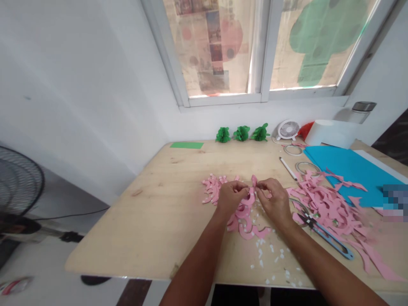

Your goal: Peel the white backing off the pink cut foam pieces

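Observation:
My left hand and my right hand meet over the middle of the wooden table. Both pinch one small pink paper cut-out that sticks up between the fingertips. Below and between the hands lies a cluster of curved pink paper pieces. More pink pieces lie just left of my left hand. Small white paper bits are scattered on the table near my right forearm.
Scissors lie right of my right hand beside a heap of pink scraps. Blue paper, a white pen, tape rings, a small fan and three green paper flowers sit further back. A floor fan stands left.

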A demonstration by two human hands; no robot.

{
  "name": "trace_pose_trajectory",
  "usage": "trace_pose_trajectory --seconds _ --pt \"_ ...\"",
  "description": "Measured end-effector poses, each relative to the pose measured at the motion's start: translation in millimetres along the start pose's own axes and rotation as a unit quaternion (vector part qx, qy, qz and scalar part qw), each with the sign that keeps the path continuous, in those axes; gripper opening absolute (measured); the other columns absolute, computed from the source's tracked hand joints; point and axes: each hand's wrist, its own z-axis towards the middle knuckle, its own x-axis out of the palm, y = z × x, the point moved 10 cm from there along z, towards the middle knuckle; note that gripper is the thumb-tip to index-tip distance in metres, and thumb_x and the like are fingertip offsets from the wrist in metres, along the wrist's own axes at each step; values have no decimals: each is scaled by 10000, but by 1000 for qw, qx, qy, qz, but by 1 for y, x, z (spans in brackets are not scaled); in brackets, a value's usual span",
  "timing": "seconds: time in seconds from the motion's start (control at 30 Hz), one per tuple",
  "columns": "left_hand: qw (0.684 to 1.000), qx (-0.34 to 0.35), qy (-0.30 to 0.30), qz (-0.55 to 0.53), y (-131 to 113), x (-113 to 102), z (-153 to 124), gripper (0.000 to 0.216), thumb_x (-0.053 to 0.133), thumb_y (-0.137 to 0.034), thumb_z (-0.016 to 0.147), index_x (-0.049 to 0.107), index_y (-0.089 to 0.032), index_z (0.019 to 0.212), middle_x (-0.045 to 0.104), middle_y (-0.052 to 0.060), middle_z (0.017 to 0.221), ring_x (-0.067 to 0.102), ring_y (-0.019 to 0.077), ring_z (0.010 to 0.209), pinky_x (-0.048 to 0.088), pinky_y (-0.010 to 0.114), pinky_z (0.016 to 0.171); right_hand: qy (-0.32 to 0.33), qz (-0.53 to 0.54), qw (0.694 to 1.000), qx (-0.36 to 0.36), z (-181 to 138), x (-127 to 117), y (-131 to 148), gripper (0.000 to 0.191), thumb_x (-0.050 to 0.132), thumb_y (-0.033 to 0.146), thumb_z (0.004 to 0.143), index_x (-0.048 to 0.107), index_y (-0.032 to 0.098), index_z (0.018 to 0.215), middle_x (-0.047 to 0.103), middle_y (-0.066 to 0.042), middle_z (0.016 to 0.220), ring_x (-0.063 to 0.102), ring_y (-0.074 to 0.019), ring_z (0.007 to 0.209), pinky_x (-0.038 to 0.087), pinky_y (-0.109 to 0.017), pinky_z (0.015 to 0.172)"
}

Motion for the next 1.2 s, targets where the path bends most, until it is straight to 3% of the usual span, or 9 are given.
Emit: trace_pose_trajectory --seconds 0.4,0.57,0.73,1.0,1.2 --pt "1000 -2 3 4 0 1 -1 153 633 -263 638 659 -115 663 622 35 564 581 124 521 467 222 515 -3 27 997 71 -2 2 -16 186 545 241 756 555 188 934 595 -24 735 553 -176 694 440 -312 673" --pt "1000 -18 0 -4 1 1 -3 159 633 -268 632 657 -113 658 615 31 550 566 116 501 452 205 475 -20 16 999 33 -1 -2 -8 119 531 237 770 578 190 868 609 -41 749 550 -181 707 435 -319 678" --pt "1000 -27 0 -1 1 1 -4 153 637 -264 623 655 -114 646 611 35 547 557 113 495 440 190 449 2 1 1000 6 -1 2 -2 84 508 226 790 585 194 791 604 -43 716 545 -187 710 424 -322 665" --pt "999 -38 -3 5 1 2 -6 155 637 -268 620 654 -116 651 609 39 551 544 107 482 427 173 409 1 -3 1000 -13 -2 2 3 144 486 205 797 599 200 887 619 -53 763 556 -193 749 425 -326 688" --pt "1000 -29 -3 9 0 2 -6 146 624 -256 632 650 -114 654 611 35 553 546 105 477 435 180 417 3 -56 998 -27 -1 2 6 102 494 224 808 591 196 808 595 -48 731 529 -195 741 396 -318 680"
